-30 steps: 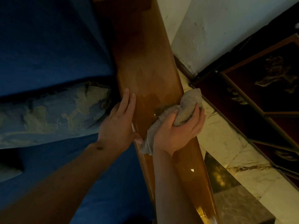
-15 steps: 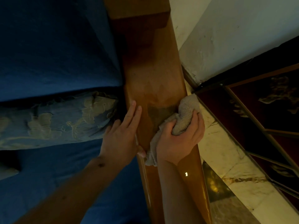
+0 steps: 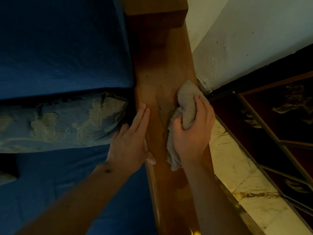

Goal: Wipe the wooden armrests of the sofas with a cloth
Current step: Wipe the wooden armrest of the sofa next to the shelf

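My left hand (image 3: 131, 139) rests flat on the wooden armrest (image 3: 162, 92), fingers straight along its inner edge, thumb on top, holding nothing. Just beside it, my right hand (image 3: 193, 133) curls tightly round a beige cloth (image 3: 187, 106), pressing it against the armrest's outer side; a loose end trails back under my wrist. Left of the armrest lies an embroidered cushion (image 3: 59, 122) on the blue sofa (image 3: 59, 48). Right of the armrest, farther off, is a white wall (image 3: 245, 39).

Armrest (image 3: 162, 78) glossy wood; cloth (image 3: 187, 106) rough terry.
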A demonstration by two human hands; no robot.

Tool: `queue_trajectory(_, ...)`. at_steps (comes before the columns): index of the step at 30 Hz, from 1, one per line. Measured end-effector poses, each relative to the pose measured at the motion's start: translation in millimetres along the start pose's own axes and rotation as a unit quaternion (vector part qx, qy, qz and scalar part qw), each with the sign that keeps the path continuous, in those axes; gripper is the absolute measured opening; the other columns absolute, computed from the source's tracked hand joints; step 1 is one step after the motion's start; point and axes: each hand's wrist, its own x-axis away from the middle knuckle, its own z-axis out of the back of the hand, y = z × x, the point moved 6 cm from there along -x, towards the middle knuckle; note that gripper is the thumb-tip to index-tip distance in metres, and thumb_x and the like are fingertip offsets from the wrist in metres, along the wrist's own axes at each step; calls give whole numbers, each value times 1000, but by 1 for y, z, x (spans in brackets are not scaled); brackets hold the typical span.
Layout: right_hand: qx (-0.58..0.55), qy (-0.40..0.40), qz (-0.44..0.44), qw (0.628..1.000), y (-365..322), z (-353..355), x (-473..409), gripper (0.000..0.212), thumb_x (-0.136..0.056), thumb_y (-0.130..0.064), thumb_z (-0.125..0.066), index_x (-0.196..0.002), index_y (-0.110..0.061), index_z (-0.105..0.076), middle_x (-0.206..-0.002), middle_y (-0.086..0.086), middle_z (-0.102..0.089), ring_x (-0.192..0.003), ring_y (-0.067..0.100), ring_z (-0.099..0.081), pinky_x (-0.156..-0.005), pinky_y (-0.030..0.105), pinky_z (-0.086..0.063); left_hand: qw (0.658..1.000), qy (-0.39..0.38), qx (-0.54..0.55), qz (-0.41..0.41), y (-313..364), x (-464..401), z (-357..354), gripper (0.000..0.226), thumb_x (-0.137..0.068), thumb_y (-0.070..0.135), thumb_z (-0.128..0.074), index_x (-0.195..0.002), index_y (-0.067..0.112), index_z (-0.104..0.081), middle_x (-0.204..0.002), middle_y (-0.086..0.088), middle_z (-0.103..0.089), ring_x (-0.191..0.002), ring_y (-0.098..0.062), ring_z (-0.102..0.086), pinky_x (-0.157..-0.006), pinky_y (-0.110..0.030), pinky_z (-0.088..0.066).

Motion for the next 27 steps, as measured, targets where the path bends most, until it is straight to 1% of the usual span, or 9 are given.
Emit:
queue_trajectory(3, -6, -44, 21, 999, 4, -1, -19, 64, -89, -31, -65, -149, -13, -52, -153, 6, -50, -145, 22, -43, -117, 11, -26, 1000, 12, 2, -1, 1, 1, 1, 161, -56, 61, -91, -154, 32, 34, -149, 28, 53, -127, -22, -39, -109, -42, -42)
queue_trajectory(5, -12, -68, 28, 997, 5, -2, -31, 65, -88, -30, -65, -149, -14, -52, -154, 5, -49, -145, 20, -41, -112, 1, -18, 1000, 20, 5, 9, 1, 1, 1, 163, -55, 60, -91, -153, 31, 35, -153, 24, 49, -145, -26, -25, -117, -48, -36)
queue_trajectory(6, -15, -79, 34, 996, 5, -2, -36, 65, -88, -30, -65, -150, -15, -52, -154, 5, -49, -145, 19, -41, -112, 2, -17, 1000, 20, 9, 20, 0, 1, 1, 163, -55, 60, -92, -152, 31, 37, -156, 20, 46, -150, -28, -17, -121, -49, -32)
queue_trajectory(10, -32, -130, 79, 988, 0, -3, -56, 64, -87, -31, -62, -148, -13, -54, -154, 6, -50, -145, 19, -43, -120, 28, -33, 999, 15, 15, 46, -2, 1, 2, 165, -55, 59, -92, -151, 29, 39, -165, 11, 37, -156, -30, -8, -125, -50, -26)
queue_trajectory(13, -37, -187, 170, 967, -3, -5, -71, 62, -87, -28, -59, -144, -5, -57, -151, 12, -53, -143, 26, -47, -122, 41, -37, 999, 14, 8, 47, -1, 0, 2, 166, -54, 59, -92, -152, 28, 37, -164, 11, 37, -157, -29, -7, -123, -49, -25)
queue_trajectory(17, -43, -248, 285, 925, -8, -13, -86, 59, -82, -19, -61, -137, 1, -61, -145, 18, -58, -140, 31, -51, -123, 40, -36, 999, 19, 15, 48, -1, 0, 2, 167, -51, 60, -93, -153, 30, 35, -165, 12, 36, -155, -27, -13, -121, -47, -29)
queue_trajectory(21, -44, -349, 381, 855, -15, -28, -94, 62, -84, -25, -60, -139, 2, -59, -144, 20, -59, -142, 36, -50, -122, 49, -36, 998, 16, 24, 51, -3, 1, 0, 169, -50, 59, -94, -150, 33, 39, -166, 13, 34, -153, -27, -18, -119, -49, -32)
queue_trajectory(24, -21, -389, 427, 816, -19, -33, -99, 66, -83, -30, -61, -142, -1, -56, -146, 17, -58, -144, 33, -48, -123, 46, -35, 998, 11, 33, 61, -3, 2, 0, 169, -50, 57, -95, -146, 37, 42, -168, 11, 31, -153, -31, -17, -118, -52, -34)
queue_trajectory(27, -1, -419, 474, 774, -25, -37, -98, 69, -83, -29, -61, -143, 2, -54, -146, 19, -58, -143, 36, -48, -125, 46, -33, 996, 17, 44, 78, -4, 4, 1, 168, -49, 55, -96, -155, 32, 32, -172, 3, 18, -155, -34, -16, -120, -55, -32)
